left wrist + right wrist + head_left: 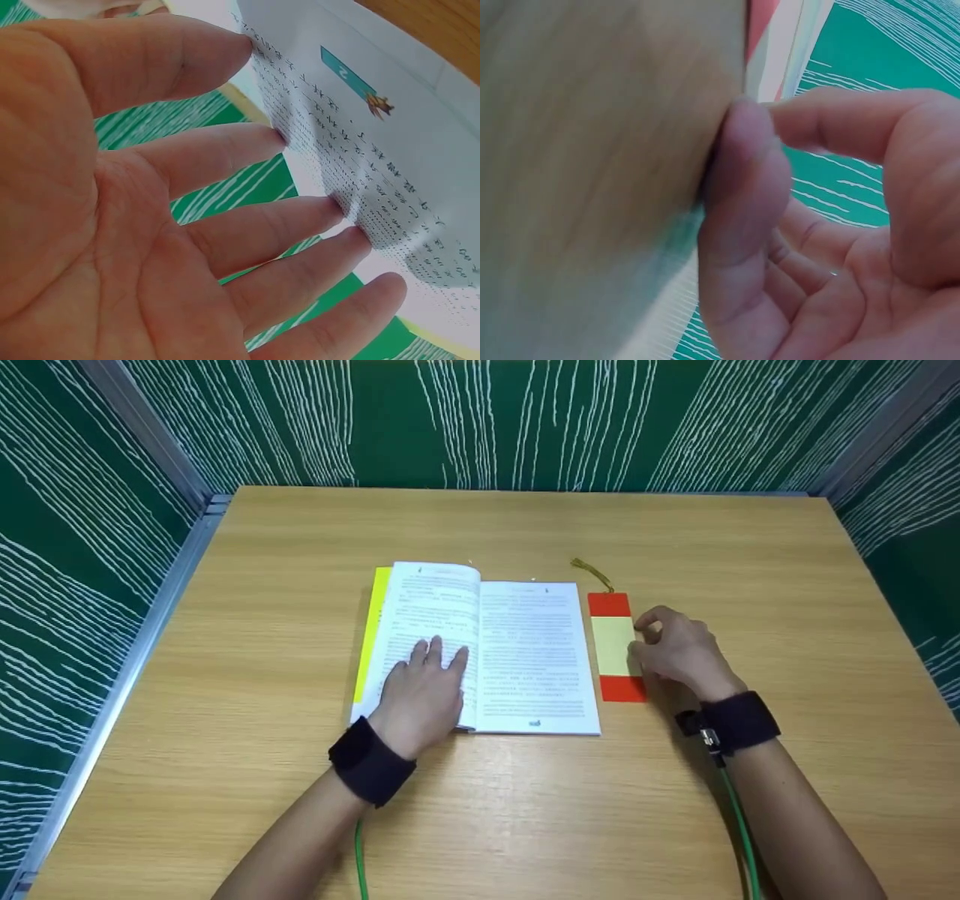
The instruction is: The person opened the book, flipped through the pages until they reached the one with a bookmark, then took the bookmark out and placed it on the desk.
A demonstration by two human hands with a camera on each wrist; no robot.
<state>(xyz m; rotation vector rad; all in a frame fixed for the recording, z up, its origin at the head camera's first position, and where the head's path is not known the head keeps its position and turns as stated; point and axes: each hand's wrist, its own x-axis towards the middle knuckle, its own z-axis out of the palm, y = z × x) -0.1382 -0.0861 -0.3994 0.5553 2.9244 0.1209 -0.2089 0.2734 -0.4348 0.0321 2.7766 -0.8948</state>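
An open book (532, 660) lies on the wooden table, its printed pages facing up. My left hand (421, 701) rests on the left page with fingers spread and nearly straight. In the left wrist view the fingertips touch the printed page (360, 150). Just right of the book lies a bookmark (613, 646), red at both ends and pale yellow between, with a gold tassel (592, 573) at its far end. At the bookmark's right edge, my right hand (686, 652) pinches with thumb and forefinger; the right wrist view shows a red strip (759, 26) beyond these fingertips.
The wooden table (300, 810) stretches around the book on all sides. Green panels (510, 427) with white streaks stand behind and beside it. A black band is on each wrist, and green cables (739, 825) run from them toward the near edge.
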